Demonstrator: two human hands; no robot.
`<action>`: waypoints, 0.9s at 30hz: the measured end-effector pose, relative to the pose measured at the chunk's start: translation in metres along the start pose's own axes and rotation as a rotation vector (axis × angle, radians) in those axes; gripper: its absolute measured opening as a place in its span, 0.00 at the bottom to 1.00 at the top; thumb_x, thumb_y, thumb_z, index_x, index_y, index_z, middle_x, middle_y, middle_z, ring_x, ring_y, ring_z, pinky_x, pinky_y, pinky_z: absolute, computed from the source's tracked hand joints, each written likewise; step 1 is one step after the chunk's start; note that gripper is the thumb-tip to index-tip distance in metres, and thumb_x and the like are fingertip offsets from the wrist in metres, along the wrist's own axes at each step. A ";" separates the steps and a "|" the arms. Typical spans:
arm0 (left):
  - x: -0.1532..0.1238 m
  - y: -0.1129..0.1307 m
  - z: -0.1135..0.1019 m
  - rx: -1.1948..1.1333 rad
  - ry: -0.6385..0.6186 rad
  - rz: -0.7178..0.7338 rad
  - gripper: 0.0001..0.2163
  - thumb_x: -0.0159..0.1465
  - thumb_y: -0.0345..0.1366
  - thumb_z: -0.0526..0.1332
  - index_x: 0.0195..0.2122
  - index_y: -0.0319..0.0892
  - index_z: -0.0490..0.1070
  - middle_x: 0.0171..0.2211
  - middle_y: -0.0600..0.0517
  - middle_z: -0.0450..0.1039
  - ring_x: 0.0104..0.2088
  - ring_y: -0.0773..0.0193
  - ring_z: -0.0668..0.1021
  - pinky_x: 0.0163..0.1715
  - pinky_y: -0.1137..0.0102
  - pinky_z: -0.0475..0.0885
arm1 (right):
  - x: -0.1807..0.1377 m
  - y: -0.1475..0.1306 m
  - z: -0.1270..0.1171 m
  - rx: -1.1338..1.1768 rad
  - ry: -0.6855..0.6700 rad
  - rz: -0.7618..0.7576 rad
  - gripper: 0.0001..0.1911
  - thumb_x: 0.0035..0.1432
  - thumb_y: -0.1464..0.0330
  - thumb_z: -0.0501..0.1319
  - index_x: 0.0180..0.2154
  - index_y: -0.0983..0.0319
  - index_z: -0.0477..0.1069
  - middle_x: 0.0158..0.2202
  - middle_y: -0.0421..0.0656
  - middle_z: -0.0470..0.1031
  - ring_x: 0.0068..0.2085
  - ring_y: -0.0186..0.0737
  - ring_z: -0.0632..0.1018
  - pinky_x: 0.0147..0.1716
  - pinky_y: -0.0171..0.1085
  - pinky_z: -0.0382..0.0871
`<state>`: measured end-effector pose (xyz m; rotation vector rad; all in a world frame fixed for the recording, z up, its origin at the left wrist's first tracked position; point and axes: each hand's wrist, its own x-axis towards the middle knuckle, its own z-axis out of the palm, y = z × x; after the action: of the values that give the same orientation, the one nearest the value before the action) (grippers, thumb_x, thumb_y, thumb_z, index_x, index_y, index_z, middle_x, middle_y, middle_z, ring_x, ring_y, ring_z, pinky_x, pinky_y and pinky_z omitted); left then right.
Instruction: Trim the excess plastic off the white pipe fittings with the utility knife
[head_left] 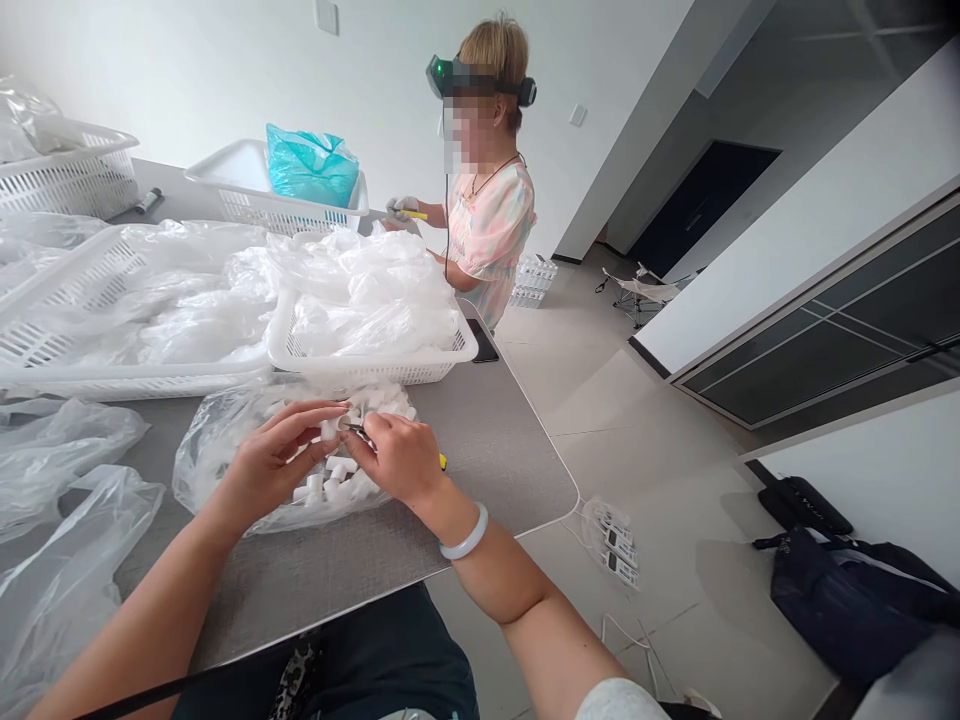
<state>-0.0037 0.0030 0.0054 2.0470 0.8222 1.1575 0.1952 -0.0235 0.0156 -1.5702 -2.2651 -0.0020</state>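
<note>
Small white cylinder [328, 430] pinched by left hand [277, 465], yellow-handled tool [442, 461] clenched in right hand [394, 460]

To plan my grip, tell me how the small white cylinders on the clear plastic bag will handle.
The small white cylinders would likely roll if pushed, given their round sides. They are probably light, since the thin clear plastic bag carries a heap of them. Being small, they may slip from the left hand's fingers.

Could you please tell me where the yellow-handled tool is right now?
In the head view, the yellow-handled tool sits in the right hand, over the clear plastic bag of white pieces.
</note>
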 end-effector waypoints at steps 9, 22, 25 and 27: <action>0.001 -0.003 0.005 0.250 0.147 0.100 0.10 0.71 0.45 0.64 0.49 0.54 0.82 0.46 0.49 0.83 0.43 0.57 0.84 0.42 0.67 0.79 | -0.001 -0.002 0.002 0.019 -0.001 -0.001 0.27 0.80 0.54 0.48 0.35 0.61 0.76 0.24 0.40 0.75 0.24 0.32 0.74 0.23 0.31 0.55; -0.004 -0.009 0.019 0.305 0.271 -0.016 0.10 0.70 0.47 0.63 0.43 0.52 0.83 0.43 0.48 0.84 0.44 0.55 0.85 0.35 0.69 0.78 | -0.001 -0.009 -0.003 0.013 -0.047 0.080 0.26 0.77 0.52 0.53 0.32 0.61 0.76 0.24 0.41 0.76 0.24 0.33 0.75 0.21 0.31 0.55; -0.004 -0.009 0.020 0.295 0.277 -0.016 0.10 0.70 0.46 0.63 0.42 0.52 0.83 0.43 0.48 0.83 0.42 0.56 0.85 0.37 0.69 0.78 | -0.001 -0.010 -0.003 0.031 -0.062 0.065 0.26 0.77 0.52 0.53 0.32 0.61 0.75 0.22 0.39 0.74 0.22 0.32 0.73 0.21 0.31 0.55; -0.005 -0.009 0.021 0.292 0.281 -0.029 0.10 0.70 0.46 0.62 0.42 0.52 0.83 0.44 0.47 0.83 0.41 0.56 0.84 0.33 0.69 0.77 | -0.002 -0.010 -0.002 0.045 -0.044 0.047 0.28 0.77 0.51 0.53 0.30 0.61 0.74 0.21 0.38 0.72 0.21 0.31 0.71 0.21 0.30 0.54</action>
<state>0.0114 0.0000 -0.0122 2.1200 1.2153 1.3976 0.1877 -0.0295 0.0190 -1.6150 -2.2449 0.0958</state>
